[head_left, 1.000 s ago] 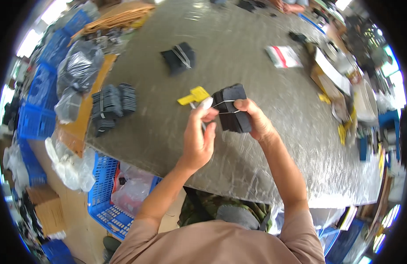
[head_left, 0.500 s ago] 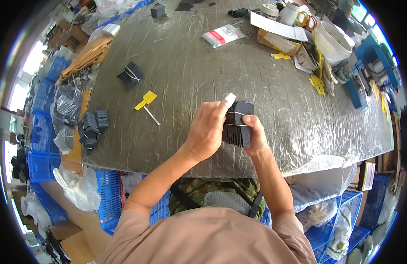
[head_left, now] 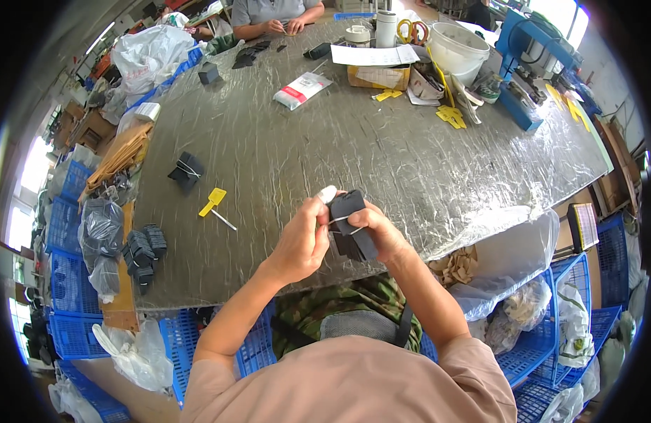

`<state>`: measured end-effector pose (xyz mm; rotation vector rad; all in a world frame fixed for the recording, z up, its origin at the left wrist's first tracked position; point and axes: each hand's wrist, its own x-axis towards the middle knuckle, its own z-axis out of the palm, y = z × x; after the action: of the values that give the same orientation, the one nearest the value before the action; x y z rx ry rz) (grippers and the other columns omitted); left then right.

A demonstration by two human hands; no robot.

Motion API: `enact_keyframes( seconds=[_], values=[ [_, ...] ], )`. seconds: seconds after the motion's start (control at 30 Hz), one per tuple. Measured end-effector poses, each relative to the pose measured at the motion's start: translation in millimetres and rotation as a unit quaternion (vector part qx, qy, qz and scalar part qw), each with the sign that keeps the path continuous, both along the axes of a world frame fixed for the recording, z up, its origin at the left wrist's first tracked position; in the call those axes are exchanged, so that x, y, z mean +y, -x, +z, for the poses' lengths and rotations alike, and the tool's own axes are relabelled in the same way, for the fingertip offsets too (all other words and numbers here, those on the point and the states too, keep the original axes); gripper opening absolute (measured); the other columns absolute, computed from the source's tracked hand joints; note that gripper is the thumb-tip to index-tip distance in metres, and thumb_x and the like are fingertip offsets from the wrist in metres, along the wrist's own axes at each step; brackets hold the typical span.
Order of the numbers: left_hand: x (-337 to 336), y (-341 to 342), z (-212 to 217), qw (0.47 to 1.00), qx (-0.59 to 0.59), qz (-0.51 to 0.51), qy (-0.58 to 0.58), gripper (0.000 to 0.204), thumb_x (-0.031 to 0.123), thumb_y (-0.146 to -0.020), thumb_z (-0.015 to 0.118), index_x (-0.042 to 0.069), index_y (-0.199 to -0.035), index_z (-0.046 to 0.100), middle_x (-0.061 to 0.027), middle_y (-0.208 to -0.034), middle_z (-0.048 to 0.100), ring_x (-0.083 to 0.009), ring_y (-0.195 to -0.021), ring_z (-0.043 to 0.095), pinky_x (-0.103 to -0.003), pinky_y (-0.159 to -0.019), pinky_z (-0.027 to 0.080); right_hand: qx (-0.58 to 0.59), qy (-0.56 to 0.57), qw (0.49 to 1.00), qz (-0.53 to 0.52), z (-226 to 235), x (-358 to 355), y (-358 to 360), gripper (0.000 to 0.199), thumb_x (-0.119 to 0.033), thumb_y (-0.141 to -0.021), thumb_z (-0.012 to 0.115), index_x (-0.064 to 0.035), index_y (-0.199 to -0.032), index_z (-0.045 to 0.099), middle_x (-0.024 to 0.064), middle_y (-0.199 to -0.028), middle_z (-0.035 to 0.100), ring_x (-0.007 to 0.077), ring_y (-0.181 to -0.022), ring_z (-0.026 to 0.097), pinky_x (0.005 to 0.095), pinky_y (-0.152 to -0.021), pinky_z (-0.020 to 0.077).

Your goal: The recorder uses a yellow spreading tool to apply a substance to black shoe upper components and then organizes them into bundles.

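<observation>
Between my two hands, above the table's near edge, is a bundle of black flat pieces (head_left: 355,243) with a pale elastic band around it. My left hand (head_left: 299,238) grips its left side; a white cover sits on one fingertip. From the right, my right hand (head_left: 383,233) holds the bundle, with its thumb across the front face by the band. Another banded black bundle (head_left: 187,171) lies apart on the table to the left. Near it is a yellow tag with a white stem (head_left: 214,203). Several stacked black bundles (head_left: 141,252) sit at the table's left edge.
On the table (head_left: 234,141) lies a red-and-white plastic packet (head_left: 302,90). Farther right stand a cardboard box with papers (head_left: 379,75), a white bucket (head_left: 458,53) and a blue machine (head_left: 524,106). Another person (head_left: 277,17) works at the far edge. Blue crates (head_left: 75,275) flank the table.
The view has shifted, bringing the far person into sight. The bundle has turned in my hands, showing more of its flat face and less of its layered edges.
</observation>
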<state>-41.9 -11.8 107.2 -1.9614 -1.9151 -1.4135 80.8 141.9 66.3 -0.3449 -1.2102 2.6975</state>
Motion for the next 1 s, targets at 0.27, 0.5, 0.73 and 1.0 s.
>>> enact_keyframes(
  seconds=[0.27, 0.5, 0.73, 1.0],
  values=[
    [-2, -21, -15, 0.991, 0.025, 0.096, -0.092, 0.055, -0.013, -0.088, 0.056, -0.001, -0.140, 0.043, -0.0163, -0.105, 0.060, -0.0336, -0.090, 0.060, -0.042, -0.080, 0.050, -0.020, 0.132, 0.988, -0.077, 4, -22, 2, 0.046, -0.037, -0.084, 0.069, -0.0068, -0.118, 0.061, 0.0063, -0.102, 0.069, 0.0192, -0.088, 0.068, 0.0355, -0.077, 0.0575],
    [0, -25, -1, 0.987, 0.128, 0.060, -0.077, 0.062, -0.009, -0.087, 0.059, -0.001, -0.145, 0.039, -0.0166, -0.104, 0.061, -0.0335, -0.088, 0.063, -0.043, -0.077, 0.052, -0.011, 0.134, 0.988, -0.080, 6, -25, 0, 0.040, -0.042, -0.087, 0.066, -0.0109, -0.112, 0.066, 0.0047, -0.102, 0.071, 0.0210, -0.092, 0.069, 0.0389, -0.085, 0.0554],
    [-3, -30, -2, 0.986, 0.162, 0.037, 0.007, 0.065, -0.005, -0.088, 0.055, -0.001, -0.150, 0.034, -0.0159, -0.098, 0.057, -0.0340, -0.086, 0.059, -0.044, -0.080, 0.050, -0.111, 0.145, 0.977, -0.113, 11, -43, -16, 0.038, -0.042, -0.085, 0.069, -0.0154, -0.112, 0.064, 0.0009, -0.098, 0.069, 0.0168, -0.089, 0.065, 0.0389, -0.078, 0.0492],
    [-41, -38, 8, 0.925, -0.338, -0.106, 0.141, 0.064, -0.009, -0.089, 0.048, 0.000, -0.150, 0.030, -0.0064, -0.094, 0.048, -0.0163, -0.081, 0.054, -0.034, -0.075, 0.048, -0.032, 0.123, 0.983, -0.135, -2, -43, -12, 0.035, -0.031, -0.084, 0.069, -0.0099, -0.111, 0.062, 0.0047, -0.098, 0.066, 0.0177, -0.086, 0.064, 0.0343, -0.078, 0.0540]
  ],
)
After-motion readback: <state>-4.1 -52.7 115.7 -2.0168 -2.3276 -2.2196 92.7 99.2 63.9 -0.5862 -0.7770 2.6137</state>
